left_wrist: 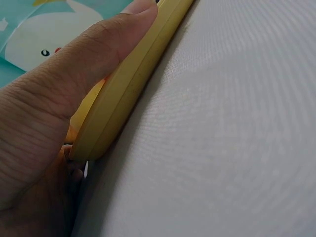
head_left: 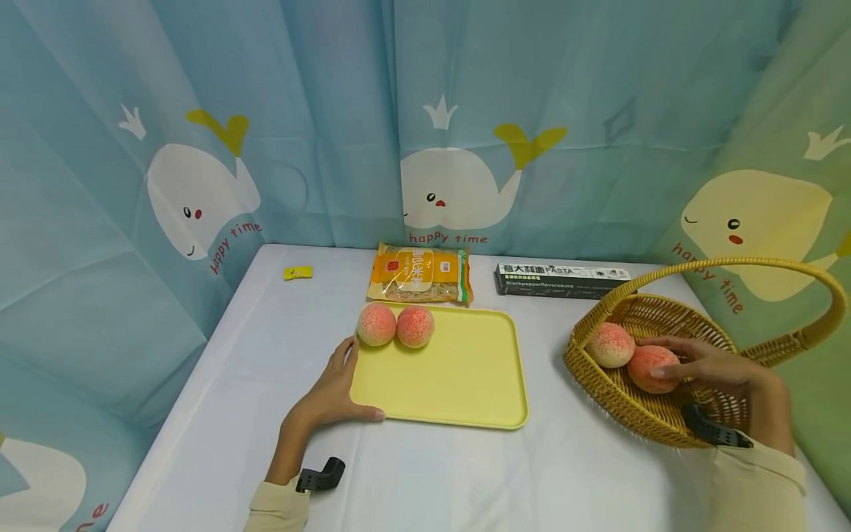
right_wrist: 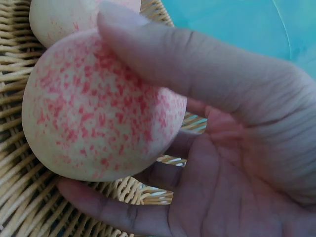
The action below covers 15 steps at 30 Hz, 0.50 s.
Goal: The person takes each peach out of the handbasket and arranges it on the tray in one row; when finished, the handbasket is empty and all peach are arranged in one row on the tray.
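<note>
Sitting past the far-left corner of the yellow tray [head_left: 452, 377], there's a small yellow packet [head_left: 298, 273], first up on this side. Next, at the tray's near-left corner, comes the left hand [head_left: 332, 395]: thumb and fingers wide apart, thumb along the near edge, fingers up the left edge, their tips right beside a peach [head_left: 377, 324]. That one shares the tray's far-left corner with another peach [head_left: 415, 326], side by side. Just behind the tray lies the orange noodle bag [head_left: 420, 275], and behind and right of it, the black-and-white pasta box [head_left: 564, 281].

Now well right of the tray, the wicker basket [head_left: 614, 399], with two more peaches inside. The one nearer the tray [head_left: 610, 346] lies loose; the redder peach [head_left: 645, 367] is in the right hand [head_left: 721, 367], clamped with the thumb over it and the fingers around the other side!

Harder to make out: those right fingertips are partly hidden by the fruit, and whether it touches the basket floor, I can't tell. The left wrist view cuts off the thumb's tip and leaves the left fingers mostly hidden in shadow; the right wrist view crops the loose peach at the top.
</note>
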Tool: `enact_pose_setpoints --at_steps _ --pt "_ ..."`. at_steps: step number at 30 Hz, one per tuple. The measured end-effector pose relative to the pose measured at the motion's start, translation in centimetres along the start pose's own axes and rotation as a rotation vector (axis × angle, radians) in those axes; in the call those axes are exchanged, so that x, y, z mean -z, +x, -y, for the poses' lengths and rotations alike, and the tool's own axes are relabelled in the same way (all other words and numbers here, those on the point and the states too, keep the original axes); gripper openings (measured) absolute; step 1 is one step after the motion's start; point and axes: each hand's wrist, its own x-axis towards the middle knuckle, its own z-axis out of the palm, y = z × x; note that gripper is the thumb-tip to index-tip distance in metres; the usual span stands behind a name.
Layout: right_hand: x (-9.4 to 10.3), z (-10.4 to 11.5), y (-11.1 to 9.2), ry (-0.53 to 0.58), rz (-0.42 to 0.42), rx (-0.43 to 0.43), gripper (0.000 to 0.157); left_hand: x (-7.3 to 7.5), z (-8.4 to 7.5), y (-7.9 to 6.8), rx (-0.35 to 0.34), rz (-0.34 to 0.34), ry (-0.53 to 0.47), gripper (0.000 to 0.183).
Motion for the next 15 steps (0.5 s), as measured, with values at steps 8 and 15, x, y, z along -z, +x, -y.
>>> enact_pose_setpoints --at_steps 8,15 --pt "0.06 0.12 -0.03 0.029 0.008 -0.020 0.045 -0.21 0.22 0.00 0.002 0.001 0.010 0.144" --pt "-0.07 -0.35 -0.09 0.037 -0.036 -0.018 0.042 -0.07 0.06 -0.03 -0.011 0.003 0.012 0.144"
